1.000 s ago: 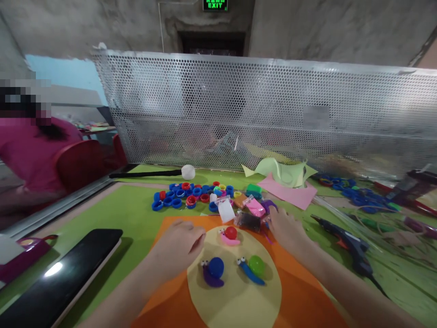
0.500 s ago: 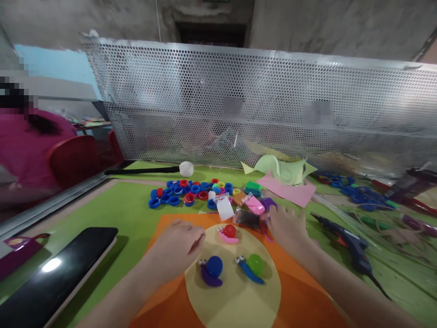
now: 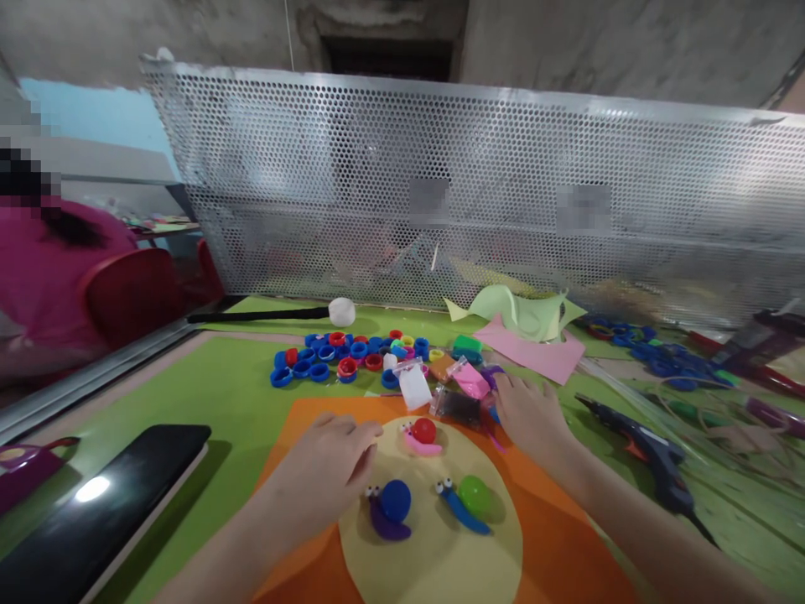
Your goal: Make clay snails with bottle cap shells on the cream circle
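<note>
My left hand point(image 3: 336, 457) rests over the orange sheet point(image 3: 286, 436) by the pale yellow disc point(image 3: 433, 562); its fingers curl inward, and their inner side is hidden. My right hand point(image 3: 532, 411) lies over small bags of modelling clay, its bent fingers closed at the purple clay packet point(image 3: 492, 375), partly covering it. Three clay snails sit on the disc: a pink snail with a red shell point(image 3: 424, 436), a purple snail with a blue shell point(image 3: 393, 507) and a blue snail with a green shell point(image 3: 469, 503). Near my right hand lie a pink clay packet point(image 3: 470, 380) and a black clay packet point(image 3: 458, 406).
Many bottle caps point(image 3: 320, 352) lie behind the disc. A glue gun point(image 3: 647, 449) is at right, a phone point(image 3: 106, 512) at left. Cut paper point(image 3: 534, 348) lies before the perforated metal screen point(image 3: 377, 184). A person in pink point(image 3: 63, 260) sits far left.
My right hand's spread fingers have drawn together over the purple clay packet. My left hand stays nearly in place. The view has shifted slightly.
</note>
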{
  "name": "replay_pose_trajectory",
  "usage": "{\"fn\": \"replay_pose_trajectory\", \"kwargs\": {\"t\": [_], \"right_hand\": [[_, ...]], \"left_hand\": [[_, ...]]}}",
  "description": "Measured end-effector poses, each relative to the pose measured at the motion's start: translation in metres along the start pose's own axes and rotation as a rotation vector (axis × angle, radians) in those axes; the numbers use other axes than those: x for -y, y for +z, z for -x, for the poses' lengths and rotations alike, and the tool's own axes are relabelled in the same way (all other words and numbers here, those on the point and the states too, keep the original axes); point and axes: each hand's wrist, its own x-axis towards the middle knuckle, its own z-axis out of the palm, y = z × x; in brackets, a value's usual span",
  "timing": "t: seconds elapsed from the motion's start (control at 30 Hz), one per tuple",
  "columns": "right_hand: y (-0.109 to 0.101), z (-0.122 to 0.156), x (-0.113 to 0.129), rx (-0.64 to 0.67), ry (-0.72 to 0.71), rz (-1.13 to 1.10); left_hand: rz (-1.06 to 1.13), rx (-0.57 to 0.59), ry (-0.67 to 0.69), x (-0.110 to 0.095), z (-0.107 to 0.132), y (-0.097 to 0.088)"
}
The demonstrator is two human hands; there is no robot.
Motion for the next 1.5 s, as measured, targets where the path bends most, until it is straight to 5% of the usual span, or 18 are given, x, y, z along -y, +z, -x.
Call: {"fn": "replay_pose_trajectory", "kwargs": {"t": [0.6,0.93,1.5], "right_hand": [[0.0,0.0,-0.002,-0.013,0.018,-0.007],[-0.008,0.011,0.018,-0.092,-0.274,-0.175],[0.016,-0.004,-0.002,-0.097,-0.14,-0.248]], "left_hand": [[-0.015,0.005,0.022,0.0,0.0,0.003],[-0.019,-0.011,0.023,0.001,0.0,-0.001],[-0.047,-0.002,0.031,0.0,0.001,0.004]]}}
